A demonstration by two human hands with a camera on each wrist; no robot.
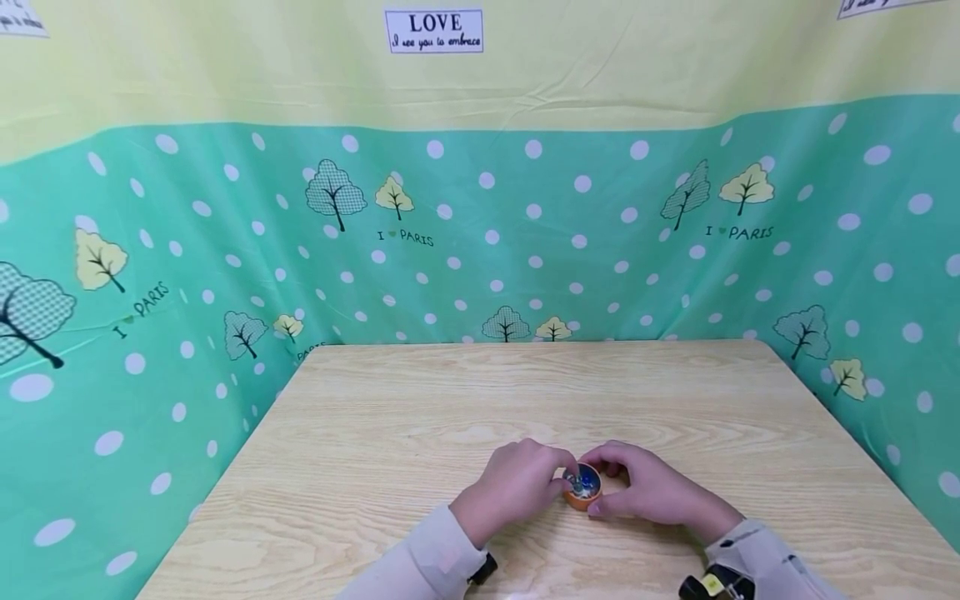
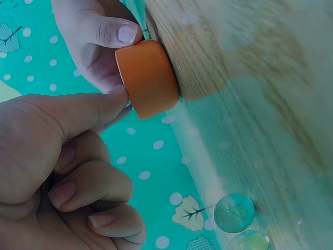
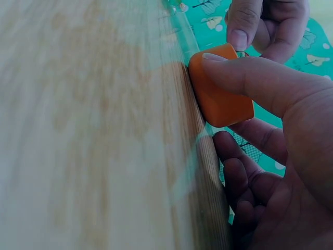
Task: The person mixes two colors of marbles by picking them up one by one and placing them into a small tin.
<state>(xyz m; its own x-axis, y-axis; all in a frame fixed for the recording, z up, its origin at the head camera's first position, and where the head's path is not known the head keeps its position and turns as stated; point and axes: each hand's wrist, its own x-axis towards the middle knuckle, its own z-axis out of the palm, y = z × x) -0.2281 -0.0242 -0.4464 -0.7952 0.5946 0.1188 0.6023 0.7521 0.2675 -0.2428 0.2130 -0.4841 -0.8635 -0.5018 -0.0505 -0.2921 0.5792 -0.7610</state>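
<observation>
A small orange cup (image 1: 582,502) stands on the wooden table; glassy blue and clear marbles (image 1: 587,481) show inside it. My right hand (image 1: 648,487) grips the cup from the right, with the thumb on its near side and fingers around the far side. At the cup's left rim, my left hand (image 1: 517,483) pinches a clear glass marble (image 3: 242,53) between thumb and forefinger, mostly covered by the fingertips. The left hand's other fingers are curled in. The left wrist view shows two more glass marbles, one greenish marble (image 2: 234,212) and one yellowish marble (image 2: 250,240), on the table.
The light wood table (image 1: 450,392) carries the cup near its front. A green dotted cloth (image 1: 450,250) with printed trees hangs behind it and along both sides. Dark wrist devices, such as the one on the right wrist (image 1: 716,583), sit by the sleeves.
</observation>
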